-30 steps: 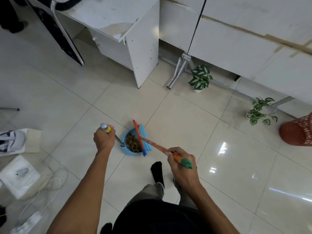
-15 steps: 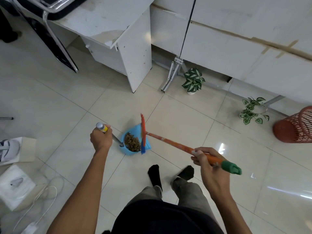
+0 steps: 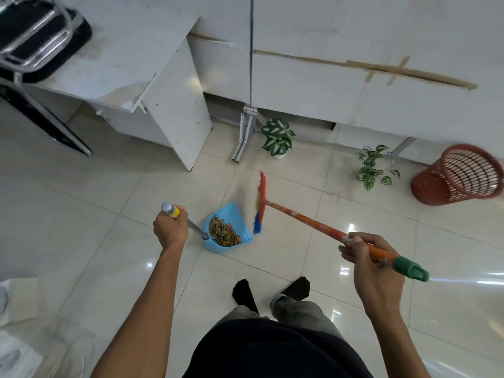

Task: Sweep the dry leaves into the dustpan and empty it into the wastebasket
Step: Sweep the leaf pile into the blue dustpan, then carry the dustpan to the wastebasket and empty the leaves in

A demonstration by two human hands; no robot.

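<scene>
A blue dustpan (image 3: 233, 214) sits on the tiled floor ahead of my feet, holding a pile of dry brown leaves (image 3: 224, 232). My left hand (image 3: 170, 227) grips the top of its long metal handle. My right hand (image 3: 362, 251) is closed around the orange broom handle near its green end cap. The broom (image 3: 260, 203), with an orange head and blue bristles, stands just right of the dustpan's open side, apart from the leaves. A red mesh wastebasket (image 3: 458, 175) stands at the far right by the wall.
Two small potted plants (image 3: 278, 137) (image 3: 375, 166) stand along the white wall panels. A white desk (image 3: 152, 85) with a chair on top is at the upper left. White boxes and cables lie at the lower left. My feet in black socks (image 3: 270, 291) are below the dustpan.
My right hand has swung the broom out to the right, lifting its head off the dustpan to the pan's right side. The view has tilted up, showing more of the wastebasket.
</scene>
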